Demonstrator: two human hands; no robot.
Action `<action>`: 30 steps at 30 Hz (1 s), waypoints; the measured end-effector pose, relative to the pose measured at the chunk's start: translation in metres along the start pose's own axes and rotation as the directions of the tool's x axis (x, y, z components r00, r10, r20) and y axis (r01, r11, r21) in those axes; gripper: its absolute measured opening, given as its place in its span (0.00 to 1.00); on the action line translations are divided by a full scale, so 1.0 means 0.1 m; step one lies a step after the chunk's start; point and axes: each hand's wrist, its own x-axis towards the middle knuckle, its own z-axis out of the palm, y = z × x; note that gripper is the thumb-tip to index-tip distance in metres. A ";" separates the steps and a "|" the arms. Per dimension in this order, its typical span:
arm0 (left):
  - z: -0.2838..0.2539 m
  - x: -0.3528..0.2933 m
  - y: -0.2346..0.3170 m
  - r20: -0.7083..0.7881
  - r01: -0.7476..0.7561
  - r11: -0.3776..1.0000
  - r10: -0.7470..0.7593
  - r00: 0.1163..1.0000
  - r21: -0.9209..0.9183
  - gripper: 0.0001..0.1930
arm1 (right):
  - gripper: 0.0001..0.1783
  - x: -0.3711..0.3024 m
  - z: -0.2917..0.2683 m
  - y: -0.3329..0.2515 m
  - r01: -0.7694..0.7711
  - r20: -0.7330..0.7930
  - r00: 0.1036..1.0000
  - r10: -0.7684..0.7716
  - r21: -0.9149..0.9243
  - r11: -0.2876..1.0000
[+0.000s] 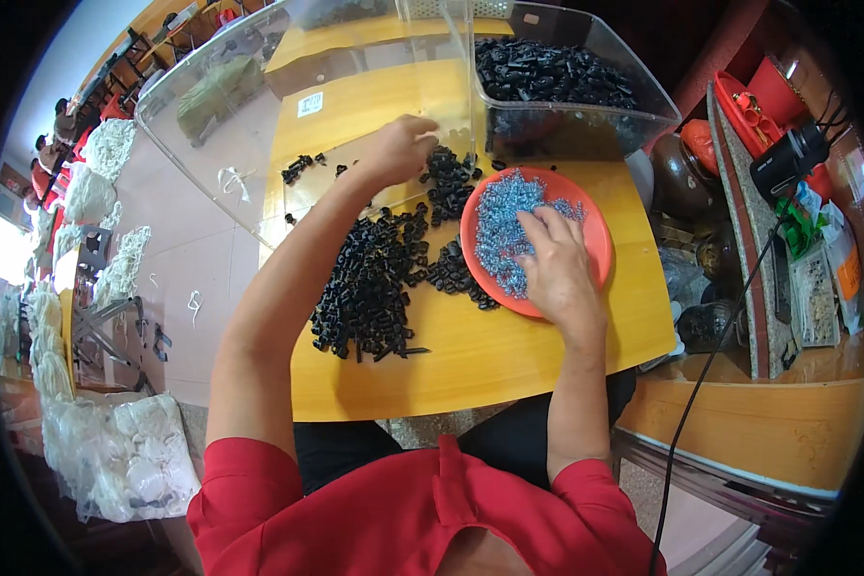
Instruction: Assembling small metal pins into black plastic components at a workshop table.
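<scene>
My left hand (401,154) is at the side of a clear plastic box (307,104), above the far part of the black pieces. Its fingers are curled closed, and whatever they may hold is hidden. My right hand (560,276) reaches over an orange-red plate (598,226), thumb and fingers apart, fingertips touching a heap of small shiny blue-grey metal pieces (502,226), too small to name surely. Left of the plate, a large heap of small black plastic parts (367,288) lies on the yellow table (470,360); smaller clusters reach toward my left hand.
A clear bin (586,120) full of black parts stands at the back right. White bundles (125,451) lie at the left on the floor. To the right is a shelf (739,221) with a black cup (787,163) and bags; a black cable (706,370) hangs down beside the table.
</scene>
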 end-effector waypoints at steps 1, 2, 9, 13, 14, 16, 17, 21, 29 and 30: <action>0.05 0.04 -0.01 0.060 -0.123 0.989 0.118 0.991 0.083 0.13 | 0.26 0.00 0.04 0.01 0.027 0.022 0.999 -0.026 -0.041 0.999; 0.09 0.06 -0.02 0.058 -0.120 0.990 0.115 0.992 0.081 0.13 | 0.26 0.01 0.06 0.00 0.029 0.026 0.999 -0.027 -0.042 0.999; 0.03 -0.04 -0.02 0.332 -0.135 0.930 0.015 0.943 0.342 0.12 | 0.19 0.01 0.10 0.03 0.059 0.031 0.998 -0.057 -0.070 0.996; -0.11 -0.32 0.11 0.290 -0.196 0.945 0.117 0.950 0.261 0.12 | 0.16 0.03 0.17 0.09 0.050 -0.031 0.998 -0.051 -0.020 0.999; -0.13 -0.39 0.13 0.270 -0.204 0.958 0.146 0.952 0.203 0.12 | 0.16 0.03 0.17 0.10 0.051 -0.029 0.998 -0.052 -0.018 0.999; -0.17 -0.52 0.18 0.272 -0.194 0.964 0.140 0.952 0.184 0.15 | 0.15 0.04 0.16 0.09 0.085 -0.048 0.995 -0.086 -0.027 0.996; -0.19 -0.58 0.21 0.266 -0.158 0.978 0.118 0.957 0.134 0.17 | 0.15 0.04 0.16 0.07 0.087 -0.046 0.995 -0.088 -0.025 0.996; -0.27 -0.85 0.35 0.174 0.020 0.997 -0.006 0.985 -0.075 0.22 | 0.14 0.03 0.10 0.01 0.097 -0.091 0.993 -0.082 0.171 0.980; -0.30 -1.44 0.59 0.119 0.284 0.569 -0.309 0.943 -0.772 0.14 | 0.07 0.02 0.11 0.05 0.073 -0.049 0.997 -0.066 0.156 0.985; -0.29 -1.49 0.60 0.156 0.329 0.475 -0.366 0.917 -0.816 0.14 | 0.07 0.03 0.10 0.04 0.084 -0.071 0.995 -0.073 0.161 0.983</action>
